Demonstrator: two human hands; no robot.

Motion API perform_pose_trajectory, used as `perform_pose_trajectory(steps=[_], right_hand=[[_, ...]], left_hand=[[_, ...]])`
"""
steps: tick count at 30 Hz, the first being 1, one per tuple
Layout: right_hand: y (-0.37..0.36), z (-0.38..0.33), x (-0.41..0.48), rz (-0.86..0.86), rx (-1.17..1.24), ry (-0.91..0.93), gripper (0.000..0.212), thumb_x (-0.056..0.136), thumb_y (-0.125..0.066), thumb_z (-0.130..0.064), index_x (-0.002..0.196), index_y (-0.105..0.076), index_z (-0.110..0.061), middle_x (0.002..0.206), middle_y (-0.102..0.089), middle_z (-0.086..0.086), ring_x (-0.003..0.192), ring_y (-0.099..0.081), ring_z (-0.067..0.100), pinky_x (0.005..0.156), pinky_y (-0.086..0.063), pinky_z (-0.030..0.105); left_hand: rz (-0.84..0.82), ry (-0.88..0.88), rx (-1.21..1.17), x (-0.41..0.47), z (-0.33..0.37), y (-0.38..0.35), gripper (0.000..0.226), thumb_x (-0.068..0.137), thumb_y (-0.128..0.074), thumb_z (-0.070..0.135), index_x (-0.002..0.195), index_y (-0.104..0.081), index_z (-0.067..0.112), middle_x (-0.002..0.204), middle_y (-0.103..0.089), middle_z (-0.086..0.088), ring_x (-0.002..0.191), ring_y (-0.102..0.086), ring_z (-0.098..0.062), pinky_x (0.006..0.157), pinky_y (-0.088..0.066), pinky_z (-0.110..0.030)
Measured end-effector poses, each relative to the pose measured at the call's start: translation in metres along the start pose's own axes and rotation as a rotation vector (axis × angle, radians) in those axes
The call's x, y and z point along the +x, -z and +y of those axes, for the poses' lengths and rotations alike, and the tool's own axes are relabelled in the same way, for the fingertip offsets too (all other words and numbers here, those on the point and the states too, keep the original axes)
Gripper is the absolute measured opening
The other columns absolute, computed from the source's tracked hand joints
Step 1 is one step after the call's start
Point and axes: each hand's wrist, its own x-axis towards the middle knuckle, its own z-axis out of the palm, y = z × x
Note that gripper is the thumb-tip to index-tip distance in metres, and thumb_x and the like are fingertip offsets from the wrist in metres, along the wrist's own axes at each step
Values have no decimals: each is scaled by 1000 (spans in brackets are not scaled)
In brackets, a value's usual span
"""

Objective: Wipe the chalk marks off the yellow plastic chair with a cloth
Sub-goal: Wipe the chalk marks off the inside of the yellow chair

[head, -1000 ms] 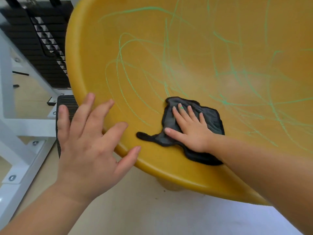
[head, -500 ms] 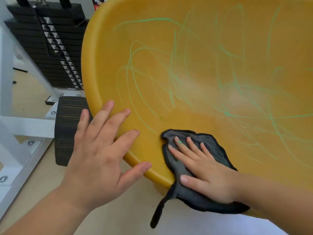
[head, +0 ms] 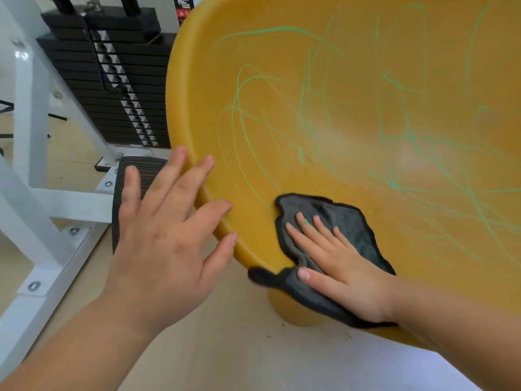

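1. chair [head: 203,80]: the yellow plastic seat shell fills the centre and right of the frame, tilted, with its rim running from the upper middle down to the lower right.

2. chalk marks [head: 394,185]: green scribbles cover most of the shell, from the top edge down to the right edge of the frame. the strip of shell just beside the lower left rim looks nearly free of lines.

3. weight stack [head: 84,88]: black plates at the upper left, behind the chair, not involved. a white frame [head: 31,114] stands along the left edge.

4. left hand [head: 166,232]: lower left of centre. fingers straight and spread wide, holding nothing. the fingertips and thumb touch the outer rim of the chair, which appears to steady it.

5. right hand [head: 338,266]: lower centre. palm flat, fingers straight and slightly apart, pressing the cloth against the shell. nothing is gripped.

6. cloth [head: 346,218]: dark grey, spread flat under the right hand at the lower rim. one corner hangs over the edge.

7. progress, as a judgement: wiping is at an early stage. only a small area near the lower left rim appears done. the upper, central and right areas all need passes.
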Motion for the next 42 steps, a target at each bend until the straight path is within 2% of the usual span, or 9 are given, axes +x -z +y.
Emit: perform_pose_trajectory(steps=[4,8,12,19,24,28,37,40,42], right_hand=[[11,22,23,-26,-102,-41,90,73,-3,-96,148,27,-57,159,38,-21,148,36,15,123,16,50],[28,37,97,186,-55,-229,111,61,0,-104,155,20,-48,166,28,-6,153,24,33,121,9,65],[21,16,110,268,-18,-243,104,74,-1,-94,159,17,-36,168,24,0,154,23,31,123,8,62],[3,-8,26,45,15,38,79,85,-4,-84,152,24,-51,159,36,-22,146,37,6,123,19,41],[26,30,84,104,-114,-88,96,68,-3,-100,147,29,-54,162,37,-9,149,33,32,121,11,64],[40,11,140,261,49,-240,101,77,-8,-92,158,18,-37,166,29,2,152,27,35,120,13,63],[14,-1,63,108,-9,211,64,98,-3,-70,154,19,-48,161,35,-19,149,33,8,122,19,36],[35,31,108,198,-95,-33,75,84,7,-85,150,17,-51,161,35,-12,152,28,23,124,10,55],[47,28,145,288,20,-241,70,97,-7,-73,157,14,-44,166,29,-6,153,25,29,122,11,60]], left_hand=[[-10,32,-46,3,4,-6,35,87,-56,43,103,-72,17,152,-43,-16,149,-21,-39,115,-16,-67],[-46,4,-71,1,2,-7,32,92,-54,38,105,-72,15,149,-47,-15,150,-17,-41,114,-17,-69],[-76,2,-63,-1,0,-1,31,90,-58,40,111,-71,20,150,-46,-10,151,-16,-37,114,-16,-69],[-104,3,-126,1,-4,7,27,92,-57,30,114,-71,23,150,-47,-5,152,-15,-35,108,-23,-73],[-101,4,-181,2,-5,6,29,92,-51,21,115,-69,22,149,-48,-5,152,-13,-35,107,-28,-71],[-100,28,-184,2,-4,6,29,90,-53,17,114,-69,22,148,-49,-3,152,-13,-34,108,-29,-70],[-6,-9,-231,6,-9,4,31,93,-48,21,105,-76,16,137,-59,-5,148,-24,-36,108,-33,-63],[14,5,-227,7,-5,0,28,92,-50,20,102,-75,14,136,-60,-6,148,-23,-37,112,-30,-59],[23,21,-220,7,-3,0,25,91,-51,20,99,-75,14,134,-60,-6,148,-23,-37,114,-29,-57]])
